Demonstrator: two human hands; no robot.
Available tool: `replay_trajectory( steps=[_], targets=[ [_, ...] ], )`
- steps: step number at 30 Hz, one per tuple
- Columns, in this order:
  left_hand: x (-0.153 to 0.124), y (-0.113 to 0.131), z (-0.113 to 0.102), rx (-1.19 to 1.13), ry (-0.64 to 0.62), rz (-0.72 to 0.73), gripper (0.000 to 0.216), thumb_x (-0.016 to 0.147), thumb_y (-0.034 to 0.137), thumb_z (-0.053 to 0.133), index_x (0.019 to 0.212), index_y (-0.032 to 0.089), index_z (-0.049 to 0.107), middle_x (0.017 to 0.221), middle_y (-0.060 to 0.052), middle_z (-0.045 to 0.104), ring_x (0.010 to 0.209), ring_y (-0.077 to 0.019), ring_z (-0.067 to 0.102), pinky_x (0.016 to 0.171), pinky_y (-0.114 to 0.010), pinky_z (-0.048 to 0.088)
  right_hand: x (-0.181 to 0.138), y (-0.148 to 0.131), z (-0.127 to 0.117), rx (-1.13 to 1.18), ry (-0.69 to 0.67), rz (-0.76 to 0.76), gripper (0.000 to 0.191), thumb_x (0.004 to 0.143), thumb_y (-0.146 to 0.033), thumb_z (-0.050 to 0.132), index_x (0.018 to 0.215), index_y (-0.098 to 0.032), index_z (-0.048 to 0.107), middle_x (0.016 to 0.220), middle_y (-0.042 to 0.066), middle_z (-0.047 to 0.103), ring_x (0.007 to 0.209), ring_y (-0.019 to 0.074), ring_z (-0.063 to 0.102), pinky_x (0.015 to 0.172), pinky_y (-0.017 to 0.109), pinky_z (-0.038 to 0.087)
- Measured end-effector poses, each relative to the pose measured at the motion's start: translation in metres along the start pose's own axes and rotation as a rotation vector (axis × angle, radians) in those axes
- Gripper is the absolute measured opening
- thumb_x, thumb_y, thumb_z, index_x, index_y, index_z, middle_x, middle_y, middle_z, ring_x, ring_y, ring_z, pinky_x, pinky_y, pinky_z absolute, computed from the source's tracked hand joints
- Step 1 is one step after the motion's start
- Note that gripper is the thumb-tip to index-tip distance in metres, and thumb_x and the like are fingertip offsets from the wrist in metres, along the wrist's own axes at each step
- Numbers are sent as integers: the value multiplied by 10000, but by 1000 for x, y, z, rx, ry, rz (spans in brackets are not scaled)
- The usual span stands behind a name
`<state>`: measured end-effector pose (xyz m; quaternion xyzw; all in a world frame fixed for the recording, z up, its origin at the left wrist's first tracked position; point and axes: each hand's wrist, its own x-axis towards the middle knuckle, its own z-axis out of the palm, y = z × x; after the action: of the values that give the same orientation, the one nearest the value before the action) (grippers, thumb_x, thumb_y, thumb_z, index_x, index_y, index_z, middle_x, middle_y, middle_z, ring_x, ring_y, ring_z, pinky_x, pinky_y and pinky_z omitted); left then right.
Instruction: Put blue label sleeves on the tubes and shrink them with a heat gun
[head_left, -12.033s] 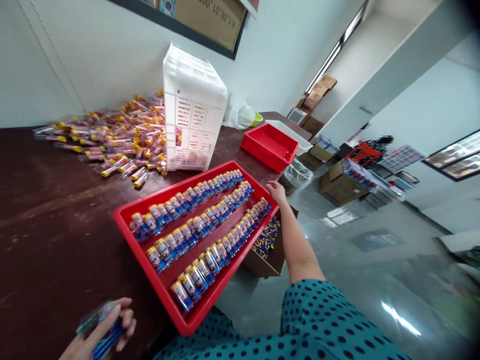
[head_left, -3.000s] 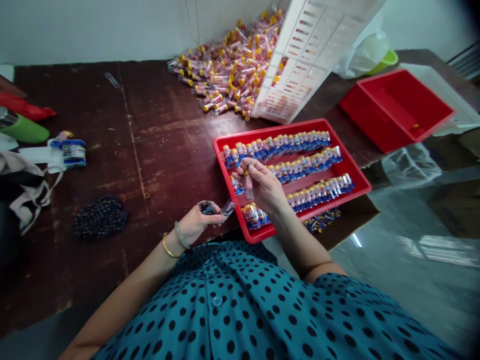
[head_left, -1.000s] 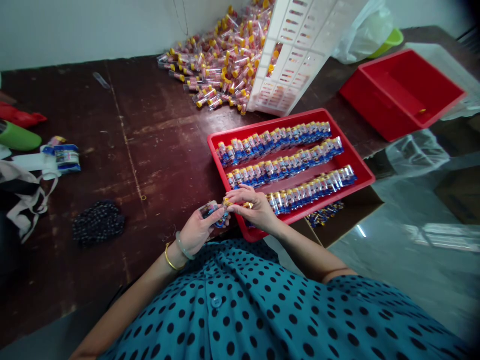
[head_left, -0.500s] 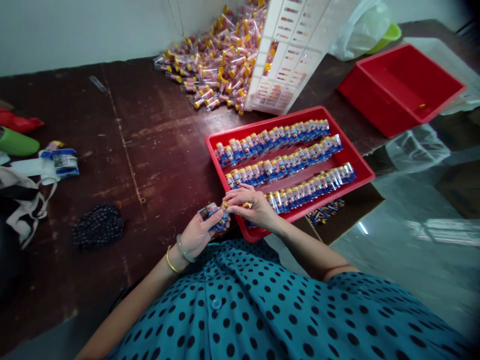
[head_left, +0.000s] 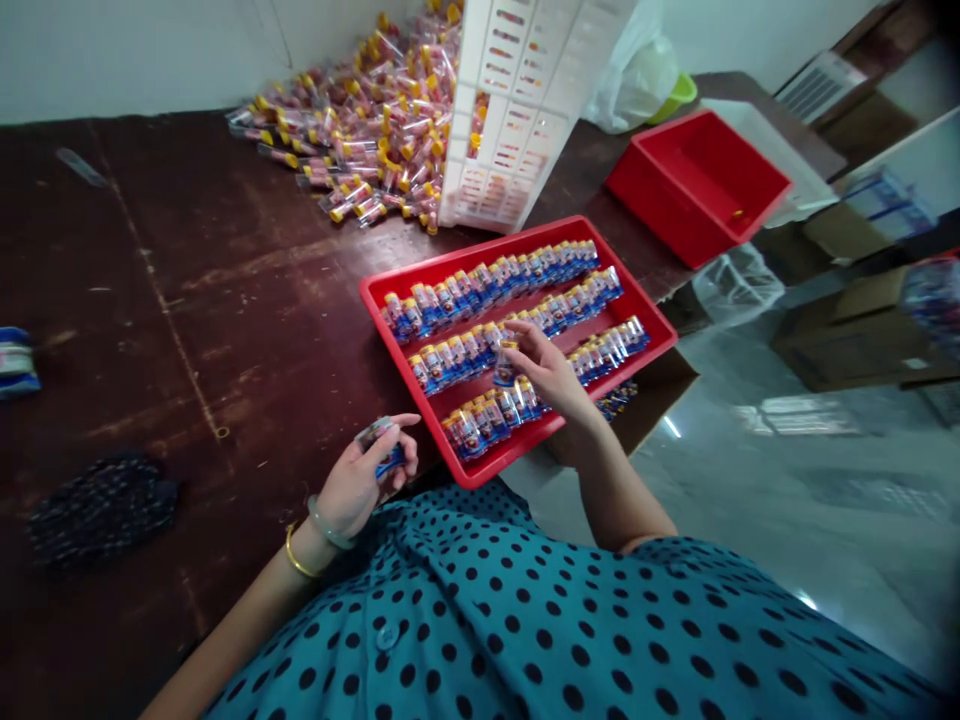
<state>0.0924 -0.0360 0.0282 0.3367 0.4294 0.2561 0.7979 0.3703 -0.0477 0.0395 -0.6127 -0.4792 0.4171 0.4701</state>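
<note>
My left hand [head_left: 364, 478] is just left of the red tray's near corner. Its thumb presses on a few flat blue-printed pieces [head_left: 390, 460], perhaps labels or small packets, while the index finger points toward the tray. Over the shallow red tray [head_left: 491, 468], my right hand [head_left: 551, 375] pinches a small clear tube [head_left: 505, 366] with a yellow cap and blue lower part. That tube is between the middle and near rows. Three slanting rows of similar yellow-capped tubes [head_left: 480, 420] lie in the tray, and my right hand hides part of them.
Behind the tray a white slotted plastic crate [head_left: 487, 195] stands beside a heap of yellow-capped tubes [head_left: 352, 140]. A deep red bin [head_left: 656, 200] is at the back right. Dark patterned cloth [head_left: 101, 510] lies on the brown table [head_left: 247, 330]. An open cardboard box [head_left: 652, 390] sits below the tray.
My right hand has moved away from my left, over the tray, carrying a tube. My left hand still holds the blue-printed pieces. The view has turned to the right.
</note>
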Motion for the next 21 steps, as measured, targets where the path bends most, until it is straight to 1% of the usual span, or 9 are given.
replay_trajectory(
  steps=[2,3,6,9,11,13,16,19,21],
  targets=[
    [1,0,-5,19,0,-31,314,841,418,648,1029,167,644,669,6,572,541,-111,529,392,-184,353,-4,7,-20,-230,-61,63,402,885,-347,605,1256,-204,548,888,20,626,770,147,586,719,292,494],
    [1,0,-7,23,-2,-50,291,834,420,653,975,166,639,651,10,563,525,-108,521,381,-181,335,-9,12,-23,-309,-121,93,403,879,-353,610,1249,-201,562,883,21,636,757,149,589,710,294,492],
    [3,-1,-12,17,-15,-85,274,807,424,676,866,163,621,621,11,555,513,-112,522,371,-180,317,-23,24,-12,-389,-278,122,425,870,-370,624,1259,-206,578,933,34,669,773,155,612,738,300,494],
    [1,-2,-15,-16,-2,-58,282,770,397,721,911,165,642,709,-10,616,594,-124,577,465,-199,434,-24,24,1,-399,-204,95,403,877,-391,612,1228,-195,601,912,39,677,778,158,616,740,290,492],
    [-3,-4,-17,-47,32,-50,313,752,390,741,958,171,655,796,-29,659,644,-126,605,578,-232,507,-11,16,3,-403,-133,76,357,891,-413,585,1163,-186,631,847,33,670,739,157,610,698,279,487],
    [-6,-6,-22,-75,53,-71,333,756,441,726,936,169,661,789,-39,668,625,-127,610,588,-247,516,16,4,4,-389,-138,34,341,902,-437,565,1116,-186,651,823,31,672,704,156,609,656,268,481],
    [-3,-10,-35,-57,56,-43,414,725,546,717,847,155,655,708,-47,653,581,-154,617,440,-219,422,84,-17,18,-371,-229,-134,334,913,-441,552,1097,-187,667,903,46,703,756,164,637,680,263,491],
    [1,-8,-52,-3,108,22,489,644,572,773,865,148,669,669,-45,656,521,-155,600,380,-205,331,175,-40,53,-550,-291,-276,281,914,-366,562,1068,-171,692,980,61,726,868,181,660,773,263,494],
    [0,-6,-63,5,160,58,532,598,580,799,881,145,682,656,-46,656,503,-156,586,376,-210,311,236,-51,80,-721,-278,-260,244,908,-292,566,1046,-147,705,995,81,733,894,194,665,790,265,490]
  ],
)
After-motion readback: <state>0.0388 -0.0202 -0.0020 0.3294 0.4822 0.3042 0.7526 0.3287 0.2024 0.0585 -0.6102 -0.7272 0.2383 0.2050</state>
